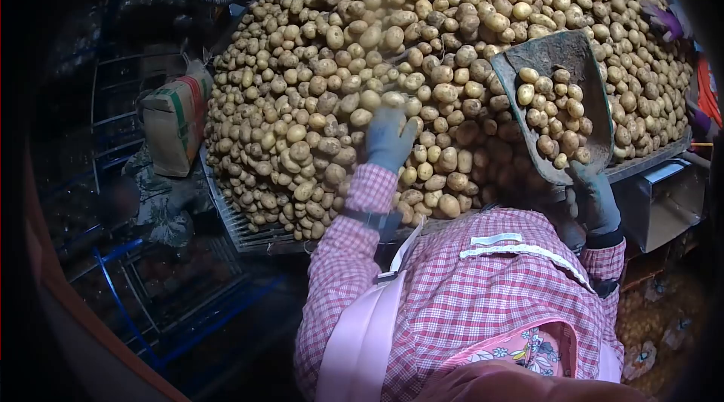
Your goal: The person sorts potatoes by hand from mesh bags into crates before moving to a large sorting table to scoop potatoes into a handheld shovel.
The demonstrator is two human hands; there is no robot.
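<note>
A wide heap of potatoes [302,93] covers the slatted table. My left hand [390,138], in a grey-blue glove, reaches onto the middle of the heap with its fingers spread on the potatoes; whether it touches one closely is blurred. My right hand [594,194], also gloved, is closed on the near end of a worn scoop [601,78]. The scoop lies tilted over the right part of the heap, its wide mouth pointing away from me, with several potatoes inside.
A carton with green and red stripes [172,127] stands left of the heap. A metal box [664,202] is at the right edge. Co-workers' gloved hands [664,21] show at the far right and top. Metal frames [121,281] stand at left.
</note>
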